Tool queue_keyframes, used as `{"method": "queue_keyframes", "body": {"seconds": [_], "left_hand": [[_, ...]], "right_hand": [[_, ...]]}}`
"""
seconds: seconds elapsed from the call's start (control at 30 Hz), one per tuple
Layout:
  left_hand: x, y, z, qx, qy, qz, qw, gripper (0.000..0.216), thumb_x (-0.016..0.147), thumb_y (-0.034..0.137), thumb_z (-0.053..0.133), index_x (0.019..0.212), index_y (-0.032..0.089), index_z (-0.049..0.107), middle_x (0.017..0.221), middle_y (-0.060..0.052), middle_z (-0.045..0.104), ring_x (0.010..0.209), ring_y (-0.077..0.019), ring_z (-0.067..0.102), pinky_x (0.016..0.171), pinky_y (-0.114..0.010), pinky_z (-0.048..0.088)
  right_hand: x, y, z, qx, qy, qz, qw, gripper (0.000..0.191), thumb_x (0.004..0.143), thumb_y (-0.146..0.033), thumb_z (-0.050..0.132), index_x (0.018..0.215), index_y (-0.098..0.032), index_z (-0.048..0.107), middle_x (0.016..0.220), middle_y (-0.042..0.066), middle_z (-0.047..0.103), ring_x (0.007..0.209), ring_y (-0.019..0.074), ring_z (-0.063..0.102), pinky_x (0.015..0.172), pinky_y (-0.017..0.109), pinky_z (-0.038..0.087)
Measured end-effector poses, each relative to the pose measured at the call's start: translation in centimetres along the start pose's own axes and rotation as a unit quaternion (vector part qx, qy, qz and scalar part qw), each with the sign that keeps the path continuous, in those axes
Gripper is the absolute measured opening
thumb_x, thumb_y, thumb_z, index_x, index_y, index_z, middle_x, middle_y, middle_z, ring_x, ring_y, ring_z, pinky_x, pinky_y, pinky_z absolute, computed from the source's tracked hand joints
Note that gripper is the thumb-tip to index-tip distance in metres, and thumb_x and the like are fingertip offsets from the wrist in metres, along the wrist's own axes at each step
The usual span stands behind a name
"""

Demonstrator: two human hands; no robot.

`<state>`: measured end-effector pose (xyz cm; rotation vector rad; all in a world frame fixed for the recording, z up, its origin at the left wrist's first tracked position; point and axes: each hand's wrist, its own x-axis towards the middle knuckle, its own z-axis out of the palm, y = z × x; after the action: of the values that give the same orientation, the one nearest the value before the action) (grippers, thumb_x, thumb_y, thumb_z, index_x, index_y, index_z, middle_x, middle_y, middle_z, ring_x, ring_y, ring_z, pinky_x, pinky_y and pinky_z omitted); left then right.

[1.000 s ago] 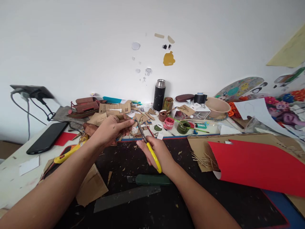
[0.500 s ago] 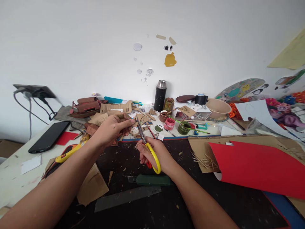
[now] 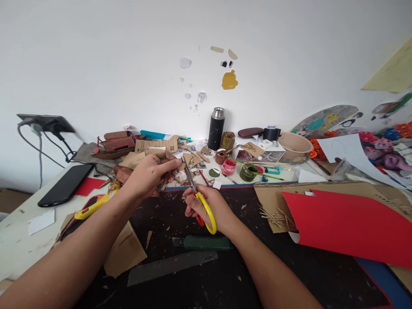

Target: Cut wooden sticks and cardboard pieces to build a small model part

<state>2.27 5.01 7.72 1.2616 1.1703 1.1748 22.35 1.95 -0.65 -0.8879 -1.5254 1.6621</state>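
My right hand point(image 3: 209, 204) is closed around the handles of a pair of scissors point(image 3: 206, 210), one loop yellow and the other red. The scissors' blades point up and to the left, their tips close to the fingers of my left hand point(image 3: 157, 171). My left hand is pinched, thumb against fingers; whatever it holds there is too small to make out. Below the hands, on the dark cutting mat point(image 3: 161, 223), lie a green utility knife point(image 3: 206, 243) and a clear ruler point(image 3: 174, 267). A brown cardboard piece point(image 3: 125, 253) sits under my left forearm.
Paint jars point(image 3: 248, 172), cardboard scraps and a black thermos point(image 3: 216, 129) crowd the back by the wall. On the right are red card point(image 3: 347, 227) and a bundle of thin sticks point(image 3: 277, 216). A black phone point(image 3: 66, 184) and a yellow cutter point(image 3: 93, 207) lie left.
Hardly anything differs. My left hand has shifted very slightly left, and the scissors remain in my right hand at nearly the same spot.
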Motion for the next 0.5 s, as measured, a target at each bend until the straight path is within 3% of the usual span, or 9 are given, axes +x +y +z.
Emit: {"method": "queue_keyframes", "body": {"seconds": [0.2,0.5], "left_hand": [[-0.1,0.1,0.2,-0.019,0.001,0.001,1.0,0.033,0.077,0.037,0.087,0.072,0.02,0.059,0.052,0.005,0.058,0.042,-0.0094,0.05,0.04,-0.022,0.036],[-0.1,-0.2,-0.1,-0.022,-0.009,0.008,1.0,0.034,0.08,0.04,0.086,0.074,0.02,0.059,0.053,0.005,0.057,0.041,-0.009,0.047,0.039,-0.023,0.032]], "right_hand": [[-0.2,-0.8,0.1,0.018,-0.018,0.012,1.0,0.056,0.078,-0.068,0.084,0.104,-0.022,0.064,0.078,0.0,0.069,0.068,0.0191,0.073,0.065,0.029,0.058],[0.0,0.2,-0.2,0.02,-0.051,0.004,0.998,0.063,0.082,-0.073,0.079,0.116,-0.023,0.064,0.084,0.003,0.072,0.08,0.0231,0.075,0.067,0.031,0.057]]}}
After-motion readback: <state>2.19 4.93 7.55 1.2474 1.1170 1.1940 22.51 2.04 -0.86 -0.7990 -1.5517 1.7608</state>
